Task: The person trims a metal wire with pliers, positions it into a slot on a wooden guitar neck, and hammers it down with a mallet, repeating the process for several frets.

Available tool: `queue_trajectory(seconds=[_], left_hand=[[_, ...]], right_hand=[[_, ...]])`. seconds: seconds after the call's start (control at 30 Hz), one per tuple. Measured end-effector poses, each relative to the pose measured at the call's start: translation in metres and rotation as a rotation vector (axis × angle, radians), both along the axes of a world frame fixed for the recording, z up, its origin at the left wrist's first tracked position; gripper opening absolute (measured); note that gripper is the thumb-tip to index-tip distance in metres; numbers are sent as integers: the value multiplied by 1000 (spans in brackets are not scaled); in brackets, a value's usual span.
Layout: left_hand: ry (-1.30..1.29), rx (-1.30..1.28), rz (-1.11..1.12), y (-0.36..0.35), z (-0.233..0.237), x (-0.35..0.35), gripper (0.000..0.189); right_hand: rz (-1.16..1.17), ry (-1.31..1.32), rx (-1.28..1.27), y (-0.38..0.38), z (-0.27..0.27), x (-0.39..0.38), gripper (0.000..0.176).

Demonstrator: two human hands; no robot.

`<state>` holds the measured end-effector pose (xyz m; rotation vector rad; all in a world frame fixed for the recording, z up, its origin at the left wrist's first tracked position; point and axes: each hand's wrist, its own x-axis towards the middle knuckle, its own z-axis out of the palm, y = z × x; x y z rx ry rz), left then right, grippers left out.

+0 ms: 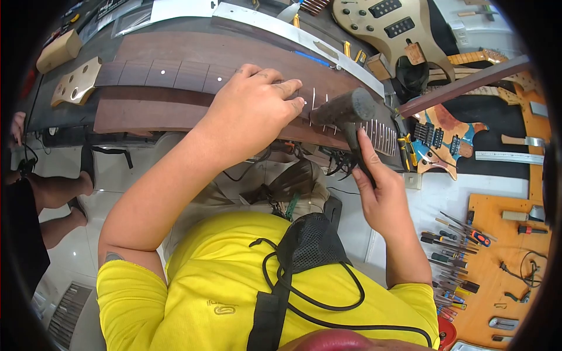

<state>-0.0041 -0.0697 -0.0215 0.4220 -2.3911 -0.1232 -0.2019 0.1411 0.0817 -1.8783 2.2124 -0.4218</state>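
The long guitar neck [181, 76] of dark brown wood lies across a reddish-brown board [146, 116]; its pale wooden headstock [76, 82], pierced with round holes, is at the left, its fingerboard marked with thin cross lines and white dots, silvery frets [379, 137] crowding the right end; the left hand [256, 108] rests over it, fingers bent, any grip unclear; the right hand [377, 184] is closed round the handle of a black, cylindrical-headed hammer [349, 107], its head over the frets.

Dark brown with white dots on the fretboard [134, 74]; black on the hammer [345, 108]; yellow on the shirt [216, 251]; blotchy blue and reddish-brown on the guitar body [446, 120].
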Motion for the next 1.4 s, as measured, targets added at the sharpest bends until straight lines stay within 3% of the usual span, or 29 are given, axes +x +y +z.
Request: queue_trajectory(seconds=[0.13,0.23,0.3,0.53,0.57,0.6,0.7,0.77,0.9,1.0,1.13,1.27,1.33,1.4], left_hand=[[-8,17,1,-1,0,0,29],[-1,5,-1,-1,0,1,30],[2,12,-5,0,1,0,29],[10,9,-3,0,-1,1,29],[9,12,0,-1,-1,1,29],[9,14,0,-1,-1,0,29],[9,9,3,0,0,-1,29],[9,15,4,0,-1,0,29],[8,8,0,-1,-1,-1,29],[20,3,0,-1,-1,-1,29],[3,4,9,0,2,0,29],[11,14,1,-1,-2,-1,29],[10,-6,6,1,-3,-1,30],[13,21,7,3,3,-1,33]], right_hand=[[11,33,-60,-6,13,3,72],[94,31,-295,-9,1,1,72],[26,-11,-3,-5,2,7,71],[56,43,-139,-24,6,1,68],[-38,-60,88,-21,17,5,65],[-41,-59,83,-21,20,4,65],[-41,-116,46,-26,22,-1,65],[-74,-213,-123,-28,16,0,65],[45,26,10,-36,23,-4,69],[-21,-85,-105,-41,23,-3,69],[-61,-152,115,-47,23,-2,64],[-43,-108,-76,-45,15,-48,69],[-273,-122,-140,-48,19,-76,64],[-205,150,-203,-45,6,-139,54]])
